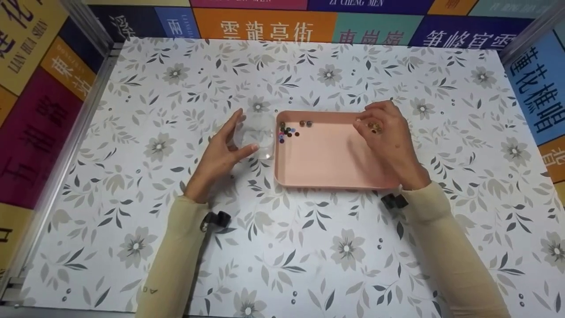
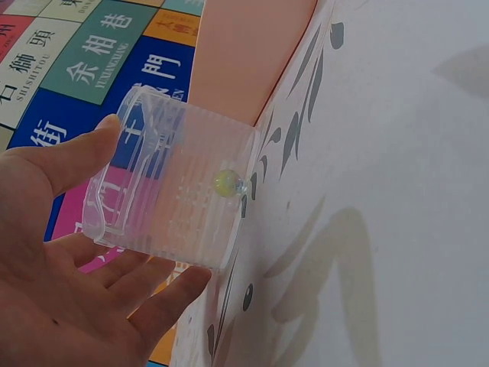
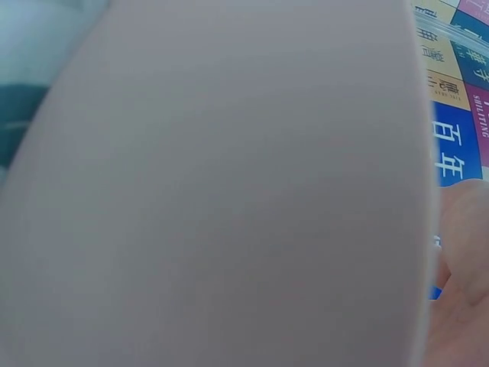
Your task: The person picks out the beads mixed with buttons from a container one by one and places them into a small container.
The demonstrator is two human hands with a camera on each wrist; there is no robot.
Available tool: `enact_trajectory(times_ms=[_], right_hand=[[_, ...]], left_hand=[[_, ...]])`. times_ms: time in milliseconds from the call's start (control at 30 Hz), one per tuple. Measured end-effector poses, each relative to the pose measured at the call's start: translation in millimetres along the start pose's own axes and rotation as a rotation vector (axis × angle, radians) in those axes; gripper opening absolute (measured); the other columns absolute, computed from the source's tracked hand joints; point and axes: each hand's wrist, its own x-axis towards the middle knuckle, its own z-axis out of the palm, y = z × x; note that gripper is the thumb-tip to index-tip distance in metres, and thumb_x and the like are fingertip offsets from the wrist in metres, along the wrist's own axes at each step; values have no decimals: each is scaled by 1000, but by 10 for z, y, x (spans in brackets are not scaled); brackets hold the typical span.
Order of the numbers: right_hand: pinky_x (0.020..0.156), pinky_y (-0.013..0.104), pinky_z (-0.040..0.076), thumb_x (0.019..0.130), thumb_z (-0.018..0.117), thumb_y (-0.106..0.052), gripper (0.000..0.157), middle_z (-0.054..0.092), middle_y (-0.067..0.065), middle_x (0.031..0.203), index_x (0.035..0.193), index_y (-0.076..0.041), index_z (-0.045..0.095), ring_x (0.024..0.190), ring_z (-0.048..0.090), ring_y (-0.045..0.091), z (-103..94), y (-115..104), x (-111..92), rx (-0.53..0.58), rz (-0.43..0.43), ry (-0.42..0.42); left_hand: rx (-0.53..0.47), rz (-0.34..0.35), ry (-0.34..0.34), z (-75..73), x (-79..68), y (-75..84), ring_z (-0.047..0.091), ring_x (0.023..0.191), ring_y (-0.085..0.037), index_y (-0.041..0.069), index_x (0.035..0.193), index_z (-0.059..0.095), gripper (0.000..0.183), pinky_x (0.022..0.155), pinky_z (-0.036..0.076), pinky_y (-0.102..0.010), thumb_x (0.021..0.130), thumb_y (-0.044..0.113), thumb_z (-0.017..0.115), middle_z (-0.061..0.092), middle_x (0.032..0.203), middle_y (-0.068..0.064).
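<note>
My left hand [image 1: 220,148] holds a clear plastic container [image 2: 176,183], thumb on one side and fingers on the other. Inside the container, near its base, sits a yellow-green bead [image 2: 227,183]. Against its right side stands a shallow pink tray [image 1: 326,163]. Small dark, blue and pink beads [image 1: 288,131] lie in the tray's upper left corner. Over the tray's right part, my right hand [image 1: 390,137] pinches thumb and index tips together around a small pale bead, barely visible. Gold-brown beads [image 1: 374,127] show in the gap between its fingers.
Two more beads [image 1: 305,123] lie along the tray's back wall. A white floral cloth [image 1: 176,265] covers the table. Colourful lettered panels [image 1: 265,24] stand behind and at both sides. A blurred pale surface [image 3: 229,191] fills most of the right wrist view.
</note>
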Motion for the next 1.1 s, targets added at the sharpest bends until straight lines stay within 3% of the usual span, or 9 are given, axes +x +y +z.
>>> enact_trajectory(times_ms=[67, 433, 600, 833, 1100], right_hand=[[96, 40, 56, 95, 76, -14, 19, 65, 16, 126, 102, 3, 79, 118, 61, 29, 7, 5, 0, 3, -6, 3], [90, 42, 54, 95, 76, -13, 18, 64, 17, 125, 104, 3, 78, 108, 64, 29, 82, 4, -6, 23, -16, 0], [91, 45, 53, 95, 76, -13, 17, 65, 17, 125, 104, 2, 79, 110, 62, 29, 107, -20, -1, 25, -5, -7], [89, 36, 46, 95, 76, -13, 18, 65, 18, 126, 105, 3, 78, 120, 60, 31, 173, -59, 9, 30, -32, -23], [103, 42, 46, 93, 78, -11, 14, 68, 17, 122, 101, 1, 79, 121, 61, 33, 231, -85, 2, 33, -56, -11]], left_hand=[[5, 19, -1, -2, 47, -92, 24, 162, -23, 33, 167, 23, 95, 127, 37, -49, 92, 22, 81, 30, 173, 0], [18, 16, -3, -9, 47, -94, 25, 162, -22, 34, 167, 23, 96, 128, 36, -46, 91, 25, 82, 30, 173, 1], [5, 18, -2, -6, 53, -99, 25, 162, -22, 33, 167, 23, 96, 128, 37, -45, 92, 25, 81, 30, 173, 2], [-16, 15, -1, -12, 38, -118, 26, 162, -21, 32, 167, 23, 96, 127, 37, -45, 92, 25, 81, 29, 173, 2], [-37, 7, -4, 3, 30, -100, 21, 163, -20, 36, 166, 23, 96, 130, 33, -43, 92, 24, 82, 28, 173, 2]])
